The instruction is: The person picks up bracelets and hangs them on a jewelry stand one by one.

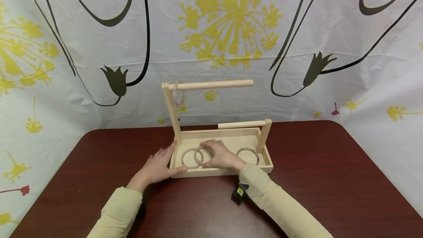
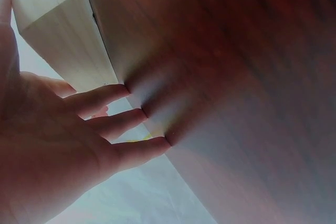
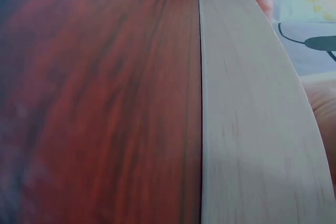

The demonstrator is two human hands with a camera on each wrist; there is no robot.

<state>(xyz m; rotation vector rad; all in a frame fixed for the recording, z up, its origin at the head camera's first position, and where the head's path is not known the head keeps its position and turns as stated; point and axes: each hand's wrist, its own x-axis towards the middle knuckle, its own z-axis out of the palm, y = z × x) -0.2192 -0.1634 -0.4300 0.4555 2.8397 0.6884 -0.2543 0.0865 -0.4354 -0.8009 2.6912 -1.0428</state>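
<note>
A shallow wooden tray (image 1: 211, 172) with two posts and pegs stands on the table. My right hand (image 1: 221, 156) reaches into it and grips a clear ring (image 1: 195, 154) between thumb and fingers. That ring overlaps another clear ring (image 1: 182, 160) at the tray's left side. To the right, a third ring (image 1: 248, 148) lies partly hidden behind my right wrist. My left hand (image 1: 156, 168) steadies the tray's left end, thumb along the front wall. In the left wrist view, its fingers (image 2: 121, 124) stretch down with their tips at the dark tabletop. The right wrist view hides the held ring.
One clear ring (image 1: 174, 93) hangs on the long upper peg (image 1: 211, 85) near the tall left post (image 1: 172, 111). A shorter peg (image 1: 241, 124) juts left from the low right post (image 1: 264, 135). Behind the dark table (image 1: 304, 164) hangs a patterned curtain (image 1: 211, 39).
</note>
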